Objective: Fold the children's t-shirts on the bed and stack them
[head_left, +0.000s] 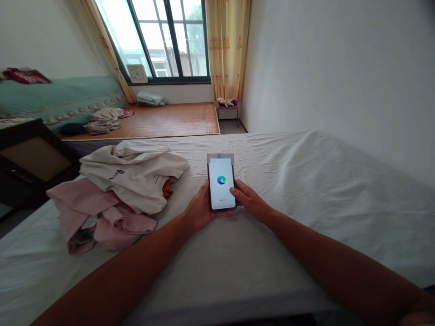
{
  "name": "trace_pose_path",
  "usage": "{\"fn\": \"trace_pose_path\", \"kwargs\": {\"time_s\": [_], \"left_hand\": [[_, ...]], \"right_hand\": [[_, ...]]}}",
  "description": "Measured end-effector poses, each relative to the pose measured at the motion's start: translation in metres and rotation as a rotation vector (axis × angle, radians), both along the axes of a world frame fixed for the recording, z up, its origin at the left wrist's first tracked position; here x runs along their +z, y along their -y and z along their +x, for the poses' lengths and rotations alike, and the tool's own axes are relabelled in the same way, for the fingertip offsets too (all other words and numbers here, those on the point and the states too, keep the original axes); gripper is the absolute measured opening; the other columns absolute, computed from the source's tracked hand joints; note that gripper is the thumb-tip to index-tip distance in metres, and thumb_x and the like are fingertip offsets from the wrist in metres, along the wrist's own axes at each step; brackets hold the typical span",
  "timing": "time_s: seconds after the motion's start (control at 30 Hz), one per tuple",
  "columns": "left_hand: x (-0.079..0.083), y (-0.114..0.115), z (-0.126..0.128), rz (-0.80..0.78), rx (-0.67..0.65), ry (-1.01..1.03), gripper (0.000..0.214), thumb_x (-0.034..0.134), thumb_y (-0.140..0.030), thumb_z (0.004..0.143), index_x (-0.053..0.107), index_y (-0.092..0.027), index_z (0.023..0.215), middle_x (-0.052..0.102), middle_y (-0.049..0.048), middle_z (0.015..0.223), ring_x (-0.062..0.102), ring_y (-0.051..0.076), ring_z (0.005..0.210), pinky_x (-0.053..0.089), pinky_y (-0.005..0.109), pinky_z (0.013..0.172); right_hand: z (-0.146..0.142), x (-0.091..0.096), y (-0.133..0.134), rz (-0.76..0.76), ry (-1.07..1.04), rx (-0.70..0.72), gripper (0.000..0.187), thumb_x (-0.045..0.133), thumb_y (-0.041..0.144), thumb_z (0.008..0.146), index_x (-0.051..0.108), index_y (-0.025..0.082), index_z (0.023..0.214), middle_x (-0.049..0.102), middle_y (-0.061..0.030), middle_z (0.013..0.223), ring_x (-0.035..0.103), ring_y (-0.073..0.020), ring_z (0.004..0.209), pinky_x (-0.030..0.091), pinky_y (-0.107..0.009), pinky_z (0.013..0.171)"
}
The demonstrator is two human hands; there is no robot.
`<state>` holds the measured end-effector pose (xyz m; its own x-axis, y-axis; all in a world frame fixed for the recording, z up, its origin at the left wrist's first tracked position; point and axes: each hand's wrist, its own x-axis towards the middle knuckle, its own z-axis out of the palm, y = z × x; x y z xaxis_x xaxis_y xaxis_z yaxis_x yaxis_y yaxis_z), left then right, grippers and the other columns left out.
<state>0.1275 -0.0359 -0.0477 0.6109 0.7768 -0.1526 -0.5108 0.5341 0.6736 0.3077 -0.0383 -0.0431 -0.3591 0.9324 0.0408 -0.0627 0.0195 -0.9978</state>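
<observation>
A smartphone is held upright over the white sheet, its lit screen showing a blue-green swirl logo on a pale background. My left hand wraps the phone's left side and lower edge, with part of the fingers hidden behind it. On the right edge, my right hand grips the phone with its thumb over the screen's right border; its other fingers are mostly hidden behind. To the left of my hands lie a crumpled cream shirt with dark lettering and a pink garment partly under it.
The white sheet covers the surface before me. Beyond stands a bed with a brown mat, holding folded clothes. A dark cabinet is at left, a small stool near the curtain, a white wall at right.
</observation>
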Motion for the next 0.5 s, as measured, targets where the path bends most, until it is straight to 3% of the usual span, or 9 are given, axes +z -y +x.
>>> {"fn": "trace_pose_path", "kwargs": {"time_s": [0.5], "left_hand": [[0.0021, 0.001, 0.0009, -0.009, -0.002, 0.006, 0.059, 0.034, -0.054, 0.094, 0.042, -0.02, 0.141, 0.06, 0.0179, 0.126, 0.065, 0.034, 0.102, 0.057, 0.05, 0.074]], "right_hand": [[0.0002, 0.0006, 0.0001, 0.03, 0.035, 0.005, 0.027, 0.053, 0.042, 0.087, 0.054, 0.02, 0.104, 0.06, -0.002, 0.093, 0.057, -0.0164, 0.085, 0.049, -0.029, 0.071]]}}
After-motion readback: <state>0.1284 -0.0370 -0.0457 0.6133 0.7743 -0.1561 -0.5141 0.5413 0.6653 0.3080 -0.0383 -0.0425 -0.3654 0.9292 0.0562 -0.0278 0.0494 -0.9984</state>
